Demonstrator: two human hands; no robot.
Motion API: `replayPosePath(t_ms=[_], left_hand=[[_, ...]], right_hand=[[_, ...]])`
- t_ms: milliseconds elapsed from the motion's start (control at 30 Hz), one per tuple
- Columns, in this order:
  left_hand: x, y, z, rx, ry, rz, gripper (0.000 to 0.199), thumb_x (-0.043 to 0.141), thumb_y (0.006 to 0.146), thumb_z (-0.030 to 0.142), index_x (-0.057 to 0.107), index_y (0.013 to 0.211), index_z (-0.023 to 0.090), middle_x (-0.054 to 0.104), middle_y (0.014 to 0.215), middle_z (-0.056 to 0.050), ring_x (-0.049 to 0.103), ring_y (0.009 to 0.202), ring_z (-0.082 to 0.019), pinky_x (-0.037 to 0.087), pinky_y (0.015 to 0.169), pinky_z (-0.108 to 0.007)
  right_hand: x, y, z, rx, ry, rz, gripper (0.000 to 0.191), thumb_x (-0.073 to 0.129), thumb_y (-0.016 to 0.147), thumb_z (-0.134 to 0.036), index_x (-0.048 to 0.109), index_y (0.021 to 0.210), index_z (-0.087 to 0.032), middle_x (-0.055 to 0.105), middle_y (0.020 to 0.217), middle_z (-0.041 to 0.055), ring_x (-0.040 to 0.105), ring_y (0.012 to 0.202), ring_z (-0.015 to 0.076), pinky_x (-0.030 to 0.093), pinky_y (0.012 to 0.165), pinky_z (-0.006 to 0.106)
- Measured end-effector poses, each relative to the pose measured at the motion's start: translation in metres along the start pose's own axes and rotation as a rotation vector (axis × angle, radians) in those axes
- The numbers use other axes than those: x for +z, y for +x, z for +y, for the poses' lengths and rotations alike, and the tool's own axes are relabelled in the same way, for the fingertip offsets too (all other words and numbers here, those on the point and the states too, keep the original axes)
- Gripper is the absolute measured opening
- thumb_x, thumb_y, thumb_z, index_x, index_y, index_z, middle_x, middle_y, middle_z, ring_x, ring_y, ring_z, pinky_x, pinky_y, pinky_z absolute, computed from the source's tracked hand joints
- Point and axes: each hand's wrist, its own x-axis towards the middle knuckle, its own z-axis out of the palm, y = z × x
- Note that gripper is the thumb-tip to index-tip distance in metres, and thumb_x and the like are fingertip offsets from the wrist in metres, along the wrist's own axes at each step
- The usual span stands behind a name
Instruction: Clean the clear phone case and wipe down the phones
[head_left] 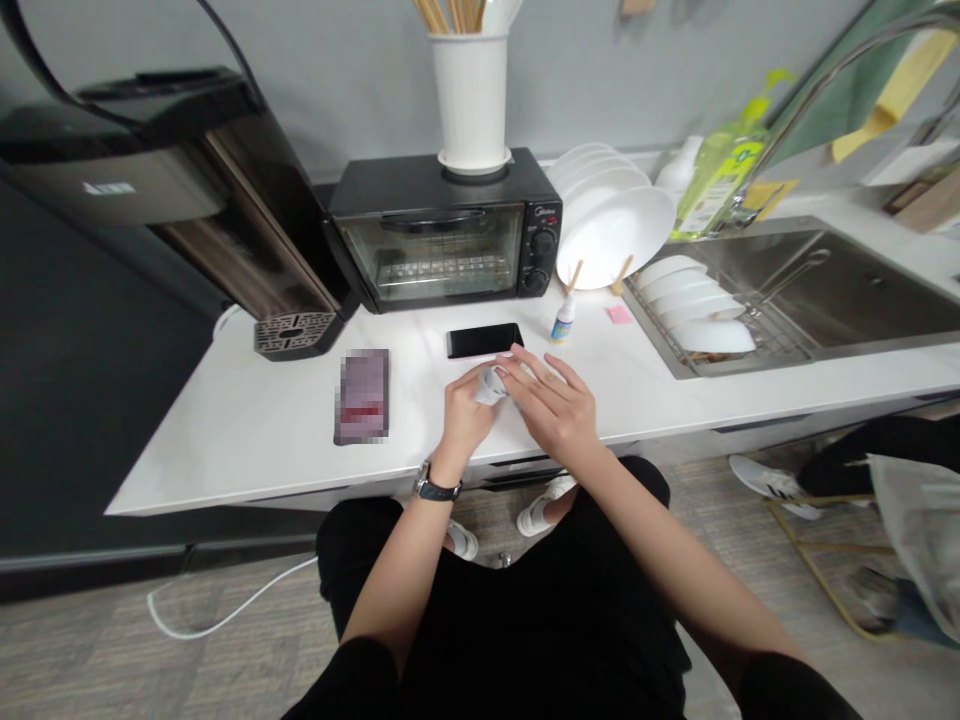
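A small white piece of rolled or curled paper is held between my two hands above the counter's front part. My left hand, with a dark-strapped watch at its wrist, is closed around the paper's left side. From the right, my right hand grips the paper with its first fingers, while the other fingers stretch outward; its thumb is hidden. Just beyond the hands lies a black phone, flat on the counter. A small white bottle with a blue and yellow label stands upright behind my right hand.
On the white counter are a blurred-out purple item, a pink sticky note, a black toaster oven, a drinks dispenser and racked plates. Bowls sit by the sink. Another person's shoe shows right.
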Motion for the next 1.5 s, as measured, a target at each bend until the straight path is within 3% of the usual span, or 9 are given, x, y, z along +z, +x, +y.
replayPosePath(t_ms=[167,333,467,567,667,833,1033,1300,1500], left_hand=[[0.002,0.004,-0.002,0.015,0.005,0.033,0.022,0.064,0.111,0.022,0.086,0.115,0.023,0.089,0.125,-0.010,0.088,0.114,-0.027,0.072,0.102,-0.038],[0.001,-0.001,-0.004,-0.043,0.028,0.015,0.027,0.060,0.114,0.026,0.086,0.108,0.021,0.090,0.119,-0.012,0.088,0.110,-0.028,0.073,0.098,-0.041],[-0.001,-0.006,-0.003,-0.078,-0.017,-0.025,0.034,0.058,0.113,0.021,0.083,0.136,0.024,0.087,0.136,-0.011,0.085,0.126,-0.028,0.072,0.110,-0.047],[-0.001,-0.006,-0.001,-0.076,-0.021,-0.028,0.036,0.060,0.112,0.018,0.082,0.138,0.024,0.086,0.139,-0.010,0.085,0.128,-0.028,0.072,0.112,-0.044],[-0.001,-0.002,-0.002,-0.049,0.063,-0.031,0.031,0.062,0.109,0.019,0.086,0.128,0.020,0.089,0.131,-0.011,0.087,0.121,-0.028,0.073,0.108,-0.042],[0.001,0.002,-0.004,0.010,0.156,-0.096,0.031,0.061,0.110,0.021,0.088,0.125,0.024,0.088,0.132,-0.010,0.087,0.120,-0.027,0.072,0.106,-0.040],[0.004,-0.001,-0.003,-0.001,0.184,-0.126,0.033,0.061,0.107,0.011,0.087,0.125,0.021,0.087,0.135,-0.012,0.086,0.122,-0.031,0.073,0.106,-0.045],[-0.007,-0.004,0.007,-0.045,0.003,-0.208,0.058,0.065,0.103,0.010,0.075,0.151,0.041,0.077,0.154,0.005,0.080,0.137,-0.031,0.068,0.122,-0.058],[-0.001,0.000,0.005,0.041,0.103,-0.172,0.046,0.056,0.106,0.006,0.083,0.140,0.023,0.083,0.146,-0.007,0.082,0.135,-0.028,0.069,0.119,-0.047]], right_hand=[[0.000,0.003,0.009,0.095,-0.068,0.052,0.051,0.054,0.114,-0.005,0.070,0.158,-0.025,0.079,0.153,0.0066,0.066,0.156,0.0258,0.057,0.131,0.045],[0.002,0.006,-0.017,0.117,-0.008,0.043,0.054,0.050,0.114,-0.004,0.066,0.163,-0.023,0.074,0.159,0.0082,0.061,0.161,0.0251,0.054,0.134,0.046],[0.002,0.005,-0.032,0.055,0.128,0.029,0.051,0.053,0.115,-0.007,0.069,0.159,-0.029,0.073,0.160,0.0031,0.063,0.159,0.0220,0.053,0.137,0.039],[-0.001,0.004,-0.022,0.057,0.216,0.001,0.052,0.055,0.115,-0.009,0.072,0.155,-0.038,0.072,0.161,-0.0026,0.064,0.157,0.0217,0.050,0.138,0.034],[-0.003,-0.002,-0.002,0.035,0.127,0.031,0.052,0.056,0.114,-0.005,0.069,0.157,-0.030,0.075,0.158,0.0024,0.063,0.158,0.0229,0.052,0.137,0.040],[0.001,-0.017,0.010,0.212,0.026,0.027,0.056,0.053,0.110,-0.003,0.069,0.159,-0.025,0.079,0.153,0.0096,0.063,0.159,0.0261,0.056,0.131,0.048],[0.008,-0.026,-0.020,0.372,0.067,0.044,0.064,0.050,0.109,-0.003,0.060,0.168,-0.026,0.077,0.157,0.0122,0.065,0.157,0.0292,0.061,0.125,0.053],[0.015,-0.034,-0.031,0.140,0.168,0.064,0.057,0.046,0.114,-0.019,0.076,0.151,-0.052,0.079,0.148,-0.0108,0.070,0.150,0.0227,0.064,0.122,0.040],[0.011,-0.040,0.009,0.154,0.006,0.111,0.048,0.051,0.114,-0.007,0.076,0.150,-0.027,0.082,0.147,0.0067,0.069,0.153,0.0238,0.059,0.126,0.045]])
